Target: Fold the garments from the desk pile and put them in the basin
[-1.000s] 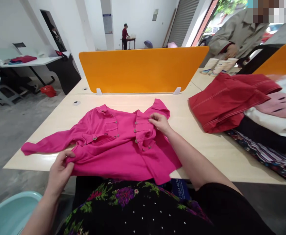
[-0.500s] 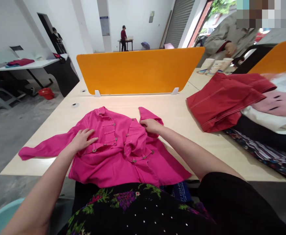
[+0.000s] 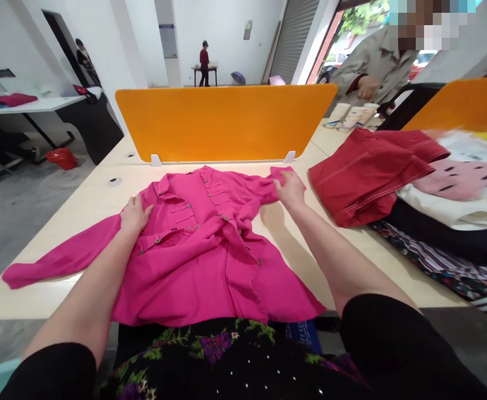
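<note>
I see the pink jacket spread front-up on the surface, hem hanging over the near edge. My left hand lies open and flat on its shoulder; my right hand pinches the folded sleeve beside the red garment.

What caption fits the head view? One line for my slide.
Left hand presses pink jacket flat; right hand grips its sleeve end.
</note>
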A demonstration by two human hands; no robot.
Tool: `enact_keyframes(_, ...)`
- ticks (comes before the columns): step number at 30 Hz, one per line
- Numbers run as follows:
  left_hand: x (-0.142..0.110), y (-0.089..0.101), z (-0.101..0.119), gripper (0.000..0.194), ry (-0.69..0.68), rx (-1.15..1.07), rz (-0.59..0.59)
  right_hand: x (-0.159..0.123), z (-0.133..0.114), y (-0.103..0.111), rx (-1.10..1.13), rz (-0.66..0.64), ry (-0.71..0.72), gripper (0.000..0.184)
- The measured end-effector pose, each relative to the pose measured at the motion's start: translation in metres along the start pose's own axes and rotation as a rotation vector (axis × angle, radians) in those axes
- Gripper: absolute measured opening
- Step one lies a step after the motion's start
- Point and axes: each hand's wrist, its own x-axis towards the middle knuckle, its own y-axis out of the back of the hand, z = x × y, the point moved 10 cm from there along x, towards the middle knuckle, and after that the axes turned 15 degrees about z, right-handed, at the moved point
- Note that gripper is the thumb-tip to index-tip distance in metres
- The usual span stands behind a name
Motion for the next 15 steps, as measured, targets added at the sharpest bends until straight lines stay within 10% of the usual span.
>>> enact_keyframes(6,0.02,-0.01,-0.024,0.063,0.131,-0.025,-0.198,-0.053,-0.049,-0.064,0.024,-0.261,0.164,0.089)
enact_keyframes(11,0.023,-0.017,-0.013,0.022,0.093,-0.164,-0.299,-0.075,-0.077,-0.091,-0.206,-0.576,0.316,0.044)
enact_keyframes(15,0.042,-0.001,-0.015,0.026,0.182,-0.207,-0.15,-0.077,-0.081,-0.082,-0.25,-0.545,0.299,0.029)
